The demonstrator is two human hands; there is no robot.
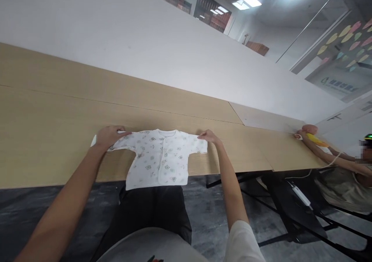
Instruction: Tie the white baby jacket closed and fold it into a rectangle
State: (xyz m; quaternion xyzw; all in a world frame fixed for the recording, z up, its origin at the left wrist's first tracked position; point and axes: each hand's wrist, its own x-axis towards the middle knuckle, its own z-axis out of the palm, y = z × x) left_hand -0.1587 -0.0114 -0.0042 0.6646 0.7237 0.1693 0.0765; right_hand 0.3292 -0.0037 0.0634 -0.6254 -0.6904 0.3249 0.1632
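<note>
A small white baby shirt (157,157) with a scattered printed pattern lies spread on the wooden table, its collar away from me. The lower hem hangs slightly past the table's near edge, above my lap. My left hand (109,136) is closed on one sleeve, with a bit of white cuff showing beyond the fingers. At the other side, my right hand (209,136) pinches the upper edge of the opposite sleeve near its end. Both sleeves stretch out sideways. The front of the shirt overlaps along a vertical edge.
The table (52,130) runs along a white partition (122,41). At the far right, another person's arm (345,161) reaches towards a doll (310,129) on the table. Below it are a black chair (290,211) and a white power strip (300,195) with a cable.
</note>
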